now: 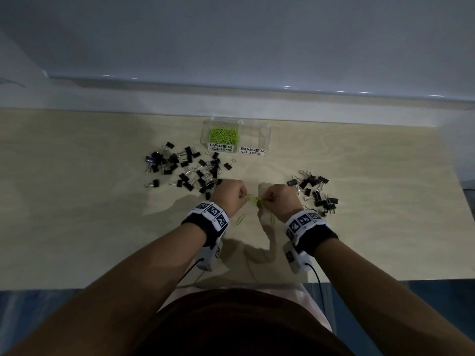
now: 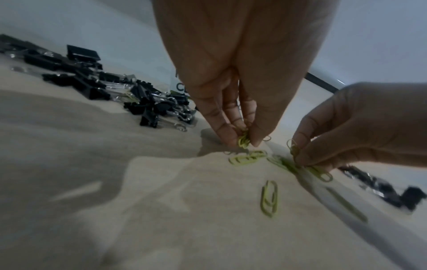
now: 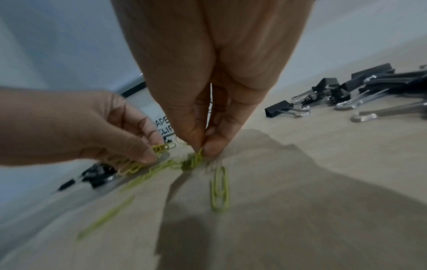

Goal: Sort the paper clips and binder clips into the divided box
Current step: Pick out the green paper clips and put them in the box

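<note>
My left hand [image 1: 243, 199] [image 2: 245, 142] pinches a few green paper clips between thumb and fingers just above the table. My right hand [image 1: 264, 199] [image 3: 203, 151] pinches other green paper clips from a small tangle [image 3: 191, 162] on the wood. Loose green clips [image 1: 240, 219] [image 2: 269, 199] [image 3: 219, 188] lie below the hands. The clear divided box [image 1: 267, 132] stands at the back; its left cell labelled PAPER CLIPS holds a heap of green clips [image 1: 223, 134], its right cell labelled BINDER CLIPS looks empty.
Black binder clips lie in a wide pile [image 1: 185, 170] left of the hands and a smaller pile [image 1: 316, 191] to the right. A wall ledge [image 1: 257, 98] runs behind the box. The table's front edge [image 1: 102, 287] is near my body.
</note>
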`<move>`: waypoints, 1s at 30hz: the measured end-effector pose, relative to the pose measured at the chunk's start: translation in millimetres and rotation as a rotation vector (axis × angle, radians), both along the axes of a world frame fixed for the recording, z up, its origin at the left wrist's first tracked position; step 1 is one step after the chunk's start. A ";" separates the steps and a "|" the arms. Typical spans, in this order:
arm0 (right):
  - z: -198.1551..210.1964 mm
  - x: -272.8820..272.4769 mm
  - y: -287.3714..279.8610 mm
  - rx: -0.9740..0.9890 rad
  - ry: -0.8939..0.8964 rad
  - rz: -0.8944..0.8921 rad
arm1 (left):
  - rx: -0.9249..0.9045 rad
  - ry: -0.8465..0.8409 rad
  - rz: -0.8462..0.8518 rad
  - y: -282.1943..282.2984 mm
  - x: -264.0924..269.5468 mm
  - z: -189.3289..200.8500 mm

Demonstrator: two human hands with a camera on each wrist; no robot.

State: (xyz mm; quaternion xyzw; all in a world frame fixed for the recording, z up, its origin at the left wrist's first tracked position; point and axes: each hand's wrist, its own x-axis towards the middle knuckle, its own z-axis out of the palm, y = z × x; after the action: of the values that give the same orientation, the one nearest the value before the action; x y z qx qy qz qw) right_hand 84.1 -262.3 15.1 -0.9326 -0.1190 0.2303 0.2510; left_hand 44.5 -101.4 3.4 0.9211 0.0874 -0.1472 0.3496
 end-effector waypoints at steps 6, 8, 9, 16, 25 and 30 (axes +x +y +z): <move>22.5 36.1 21.8 0.240 0.070 -0.177 | -0.129 -0.082 0.195 26.5 25.8 18.0; 35.3 54.5 39.5 0.295 0.056 -0.190 | -0.144 -0.114 0.278 40.3 41.3 30.2; 40.5 64.4 50.1 0.316 0.045 -0.191 | -0.147 -0.126 0.317 47.6 50.0 36.4; 50.8 115.1 124.9 0.208 -0.113 -0.184 | 0.031 -0.184 0.452 78.8 114.2 53.8; 47.1 92.5 81.0 0.111 -0.212 0.099 | 0.176 -0.257 0.093 64.2 88.8 54.3; 27.9 37.7 19.1 -0.076 -0.039 0.222 | 0.104 -0.062 -0.276 27.2 21.7 22.9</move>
State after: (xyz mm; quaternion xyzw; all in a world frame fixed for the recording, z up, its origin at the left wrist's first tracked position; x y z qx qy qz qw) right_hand 121.8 -243.2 43.1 -0.9268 -0.2177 0.2429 0.1862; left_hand 66.2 -74.3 26.3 0.9454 -0.0435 -0.1606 0.2802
